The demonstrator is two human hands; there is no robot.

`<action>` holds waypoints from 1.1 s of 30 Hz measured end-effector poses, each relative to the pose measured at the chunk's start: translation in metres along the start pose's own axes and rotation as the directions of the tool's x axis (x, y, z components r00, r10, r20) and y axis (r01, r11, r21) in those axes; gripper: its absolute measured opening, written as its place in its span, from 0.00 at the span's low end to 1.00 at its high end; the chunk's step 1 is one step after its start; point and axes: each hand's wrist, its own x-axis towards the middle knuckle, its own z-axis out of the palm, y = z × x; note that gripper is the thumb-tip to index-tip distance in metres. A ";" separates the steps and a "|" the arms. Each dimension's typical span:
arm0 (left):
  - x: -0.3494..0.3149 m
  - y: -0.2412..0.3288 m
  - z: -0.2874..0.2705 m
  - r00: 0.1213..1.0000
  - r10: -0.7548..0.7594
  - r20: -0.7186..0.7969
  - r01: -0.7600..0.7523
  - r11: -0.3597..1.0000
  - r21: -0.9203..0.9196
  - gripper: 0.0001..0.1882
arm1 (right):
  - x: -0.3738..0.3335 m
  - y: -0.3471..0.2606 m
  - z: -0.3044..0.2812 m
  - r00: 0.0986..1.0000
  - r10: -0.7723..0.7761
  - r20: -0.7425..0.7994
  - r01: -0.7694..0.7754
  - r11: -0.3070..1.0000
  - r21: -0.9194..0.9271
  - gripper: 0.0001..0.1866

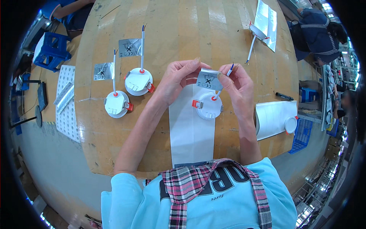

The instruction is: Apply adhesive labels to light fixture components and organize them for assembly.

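A round white downlight (209, 107) with red-tipped spring clips lies on a long white paper strip (190, 133) in front of me. Its white cable rises from a red grommet toward my right hand (238, 84), ending in a bare blue wire. My left hand (181, 76) is closed on the left side of a silver label (209, 80). The right thumb and fingers pinch that label's right edge at the cable. To the left lie two more downlights, one farther (138, 81) and one nearer (116, 104), each with a silver label on its upright-pointing cable.
At the far right, a fixture with a cable lies on a silver sheet (271, 30). A white paper stack (268, 120) carries a small round white piece (290, 124); a black marker (284, 96) lies behind it. Blue stool (51, 51) and perforated white board (65, 103) stand left. People sit nearby.
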 end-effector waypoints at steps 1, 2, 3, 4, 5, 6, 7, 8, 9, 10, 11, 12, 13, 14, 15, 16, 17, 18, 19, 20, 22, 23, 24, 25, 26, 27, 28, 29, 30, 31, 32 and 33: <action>0.001 0.003 -0.001 1.000 -0.021 0.023 0.020 1.000 0.008 0.21 | 0.000 0.000 0.000 1.000 0.004 0.007 -0.004 1.000 0.005 0.06; 0.001 0.005 -0.001 0.998 -0.042 0.045 0.041 0.999 0.017 0.19 | 0.000 0.000 -0.001 1.000 0.004 0.004 -0.004 1.000 0.006 0.06; 0.000 0.007 -0.001 0.998 -0.044 0.047 0.043 0.999 0.019 0.19 | 0.000 0.001 -0.002 1.000 0.004 0.020 -0.004 1.000 0.017 0.07; 0.000 0.008 -0.001 0.997 -0.073 0.029 0.072 0.997 0.032 0.17 | 0.001 0.001 -0.003 0.999 0.003 0.037 -0.004 1.000 0.028 0.07; 0.000 0.009 -0.001 0.995 -0.102 0.010 0.101 0.994 0.045 0.15 | 0.001 0.001 -0.003 0.999 0.003 0.034 -0.004 1.000 0.030 0.07; -0.001 0.011 -0.001 0.995 -0.104 0.012 0.103 0.994 0.047 0.15 | 0.001 0.001 -0.003 0.999 0.003 0.039 -0.004 0.999 0.037 0.07; -0.001 0.012 0.000 0.995 -0.103 0.004 0.103 0.993 0.064 0.14 | 0.001 0.000 -0.003 0.999 0.004 0.043 -0.006 0.999 0.043 0.07; -0.001 0.012 0.000 0.995 -0.103 -0.004 0.103 0.991 0.081 0.12 | 0.001 0.000 -0.003 0.999 0.004 0.038 -0.006 0.999 0.043 0.07; 0.000 0.011 0.000 0.994 -0.105 -0.001 0.105 0.991 0.082 0.12 | 0.000 0.001 -0.004 0.999 0.008 0.044 -0.010 0.999 0.037 0.07; 0.000 0.012 0.000 0.998 -0.061 -0.016 0.062 0.987 0.148 0.12 | 0.000 0.000 -0.004 0.999 0.012 0.052 -0.014 0.999 0.033 0.07; 0.001 0.012 0.000 0.999 -0.014 -0.028 0.020 0.977 0.214 0.11 | 0.001 -0.001 -0.003 0.999 0.012 0.050 -0.014 0.999 0.034 0.07; 0.001 0.014 0.000 0.999 -0.015 -0.028 0.021 0.976 0.216 0.11 | 0.001 -0.002 -0.001 0.999 0.014 0.050 -0.016 0.999 0.034 0.07; 0.002 0.016 0.000 0.999 0.036 -0.027 -0.026 0.950 0.312 0.11 | 0.001 -0.002 0.000 0.999 0.016 0.047 -0.017 0.999 0.033 0.07; 0.003 0.018 0.000 0.996 0.087 -0.022 -0.071 0.912 0.404 0.11 | 0.000 -0.001 0.000 0.999 0.016 0.044 -0.017 0.999 0.033 0.07; 0.003 0.019 0.001 0.996 0.086 -0.020 -0.071 0.912 0.404 0.11 | 0.000 0.000 0.000 0.999 0.015 0.047 -0.016 0.999 0.035 0.07; 0.002 0.019 0.003 0.993 0.111 -0.031 -0.086 0.893 0.442 0.11 | 0.000 0.001 0.000 0.999 0.013 0.050 -0.015 0.999 0.039 0.07; 0.002 0.019 0.004 0.990 0.137 -0.042 -0.101 0.872 0.479 0.11 | 0.000 0.001 0.000 0.999 0.014 0.049 -0.015 0.999 0.038 0.07; 0.003 0.017 0.003 0.990 0.137 -0.041 -0.101 0.872 0.478 0.11 | 0.000 0.001 0.000 0.998 0.016 0.056 -0.018 0.999 0.039 0.07; 0.003 0.014 0.003 0.987 0.156 -0.049 -0.114 0.870 0.480 0.11 | 0.000 0.001 0.001 0.998 0.018 0.065 -0.021 0.999 0.041 0.08; 0.002 0.012 0.003 0.983 0.175 -0.056 -0.127 0.867 0.482 0.11 | 0.000 0.002 0.000 0.998 0.019 0.066 -0.022 0.999 0.042 0.08; 0.001 0.012 0.005 0.978 0.202 -0.053 -0.154 0.868 0.471 0.12 | 0.001 0.004 -0.003 0.996 0.009 0.088 -0.015 0.997 0.077 0.07; 0.001 0.013 0.006 0.972 0.228 -0.048 -0.181 0.869 0.460 0.12 | 0.001 0.004 -0.002 0.996 0.009 0.087 -0.016 0.997 0.077 0.07; 0.000 0.014 0.006 0.973 0.227 -0.048 -0.180 0.869 0.460 0.12 | 0.000 0.003 -0.001 0.998 -0.006 0.057 0.003 0.998 0.056 0.07; 0.000 0.015 0.007 0.972 0.230 -0.052 -0.180 0.867 0.465 0.12 | 0.000 0.003 0.000 0.999 -0.023 0.026 0.022 0.999 0.034 0.07; -0.001 0.016 0.008 0.971 0.233 -0.056 -0.180 0.864 0.471 0.13 | 0.000 0.003 0.001 0.999 -0.023 0.025 0.022 0.999 0.033 0.07; -0.001 0.016 0.009 0.971 0.232 -0.055 -0.180 0.864 0.470 0.13 | 0.000 0.002 0.002 1.000 -0.017 0.010 0.017 0.999 0.031 0.07; -0.001 0.016 0.009 0.972 0.229 -0.061 -0.176 0.870 0.460 0.13 | 0.000 0.002 0.003 1.000 -0.011 -0.002 0.011 0.999 0.030 0.07; -0.002 0.017 0.009 0.972 0.226 -0.066 -0.173 0.876 0.450 0.13 | 0.000 0.002 0.004 1.000 -0.011 -0.002 0.011 0.999 0.031 0.07; -0.003 0.017 0.009 0.972 0.225 -0.067 -0.172 0.876 0.450 0.13 | -0.001 0.002 0.004 1.000 -0.016 -0.016 0.017 1.000 0.014 0.08; -0.003 0.017 0.009 0.976 0.205 -0.068 -0.157 0.893 0.423 0.13 | -0.001 0.002 0.005 0.999 -0.022 -0.030 0.022 1.000 -0.003 0.08; -0.004 0.017 0.009 0.981 0.183 -0.068 -0.142 0.908 0.395 0.13 | -0.001 0.002 0.005 0.999 -0.023 -0.031 0.023 1.000 -0.003 0.08; -0.004 0.017 0.010 0.981 0.183 -0.068 -0.142 0.908 0.395 0.13 | -0.001 0.002 0.006 0.999 -0.017 -0.036 0.017 1.000 0.014 0.08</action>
